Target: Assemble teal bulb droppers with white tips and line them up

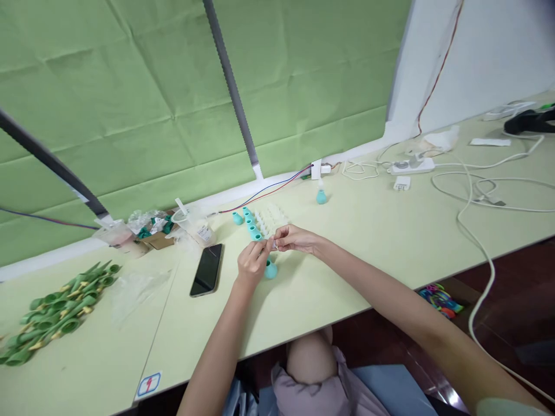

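Note:
My left hand (252, 263) and my right hand (297, 238) meet above the table, fingertips pinched together. A small white piece (274, 246) shows between them; its exact kind is too small to make out. Just below the fingers a teal bulb-shaped piece (271, 269) stands on the table, its dark opening facing up. Beyond my left hand runs a row of similar teal pieces (251, 225), with one more teal piece (237, 218) beside it. Small whitish parts (275, 217) lie in rows to their right. Farther back stands a teal bulb with a white top (321, 195).
A black phone (207, 270) lies left of my hands. Behind it are a plastic cup (195, 226) and a cardboard box (159, 238). Green tubular pieces (60, 306) are heaped far left. A power strip (411, 166) and white cables (468, 214) spread over the right side.

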`<move>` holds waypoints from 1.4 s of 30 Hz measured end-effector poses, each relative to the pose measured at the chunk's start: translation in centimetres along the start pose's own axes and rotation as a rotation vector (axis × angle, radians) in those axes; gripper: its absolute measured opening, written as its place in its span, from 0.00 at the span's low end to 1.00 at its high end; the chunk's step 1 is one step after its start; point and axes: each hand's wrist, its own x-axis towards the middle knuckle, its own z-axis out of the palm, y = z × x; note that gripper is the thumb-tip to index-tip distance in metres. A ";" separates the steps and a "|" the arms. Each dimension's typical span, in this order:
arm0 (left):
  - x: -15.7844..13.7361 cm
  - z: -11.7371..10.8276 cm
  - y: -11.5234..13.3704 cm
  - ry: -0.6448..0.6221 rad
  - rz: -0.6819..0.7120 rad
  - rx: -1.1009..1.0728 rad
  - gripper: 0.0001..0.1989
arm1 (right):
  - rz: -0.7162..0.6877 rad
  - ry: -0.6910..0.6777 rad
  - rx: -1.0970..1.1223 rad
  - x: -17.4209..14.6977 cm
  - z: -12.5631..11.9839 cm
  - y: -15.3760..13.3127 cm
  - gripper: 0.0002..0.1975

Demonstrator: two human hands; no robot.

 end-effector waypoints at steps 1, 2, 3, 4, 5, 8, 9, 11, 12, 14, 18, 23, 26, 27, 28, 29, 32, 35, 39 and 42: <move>0.0 0.0 0.0 -0.012 0.010 0.009 0.17 | 0.006 -0.002 -0.001 0.0 0.0 0.0 0.15; -0.1 0.0 0.0 -0.023 0.015 0.014 0.17 | 0.006 0.000 -0.006 -0.1 0.0 0.0 0.16; -0.1 0.0 0.0 -0.031 0.015 0.015 0.16 | 0.002 0.006 -0.013 -0.1 0.0 0.0 0.16; -0.2 0.0 0.0 -0.037 0.012 0.013 0.16 | -0.006 0.016 -0.023 -0.1 0.0 0.0 0.16; -0.2 0.1 -0.1 -0.039 0.006 0.008 0.15 | -0.014 0.026 -0.036 -0.1 0.1 0.1 0.16; -0.3 0.5 -0.1 -0.036 -0.049 -0.031 0.15 | -0.034 0.049 -0.088 0.0 0.3 0.1 0.16; -0.2 0.6 0.0 -0.016 -0.089 -0.050 0.15 | -0.045 0.053 -0.115 0.0 0.4 0.0 0.16; 0.1 0.9 0.1 0.038 -0.200 -0.099 0.13 | -0.083 0.061 -0.185 -0.1 0.5 -0.4 0.16; 0.3 1.1 0.1 0.062 -0.265 -0.125 0.12 | -0.106 0.066 -0.221 -0.2 0.5 -0.7 0.15; 0.5 1.1 0.0 0.077 -0.380 -0.179 0.10 | -0.140 0.072 -0.276 -0.4 0.4 -1.3 0.16; 0.5 1.0 -0.1 0.085 -0.503 -0.251 0.09 | -0.176 0.089 -0.355 -0.8 0.2 -1.8 0.19; 0.3 1.2 1.0 0.125 -0.624 -0.305 0.09 | -0.093 -0.026 -0.286 -0.8 1.0 -0.8 0.21; 0.6 1.2 1.8 0.143 -0.598 -0.256 0.08 | -0.088 -0.062 -0.177 -0.7 1.6 -0.2 0.19; 0.7 1.2 2.0 0.150 -0.579 -0.226 0.08 | -0.106 -0.054 -0.144 -0.7 1.7 -0.1 0.18; 0.9 1.1 2.2 0.154 -0.561 -0.198 0.08 | -0.126 -0.039 -0.115 -0.7 1.8 0.0 0.17; 1.0 1.1 2.2 0.152 -0.547 -0.176 0.08 | -0.144 -0.022 -0.096 -0.7 1.8 0.0 0.16; 1.3 0.9 2.1 0.122 -0.550 -0.139 0.08 | -0.184 0.041 -0.138 -0.6 1.4 -0.7 0.15; 1.3 0.9 1.3 0.050 -0.619 -0.135 0.16 | -0.262 0.257 -0.421 -0.6 -0.2 -2.0 0.14; 0.5 0.8 -1.1 0.048 -0.829 -0.096 0.17 | -0.360 0.870 -1.076 -1.0 -4.3 -3.2 0.10; -1.0 1.0 -3.2 0.044 -0.981 -0.019 0.16 | -0.157 1.037 -1.396 -1.3 -7.2 -3.0 0.09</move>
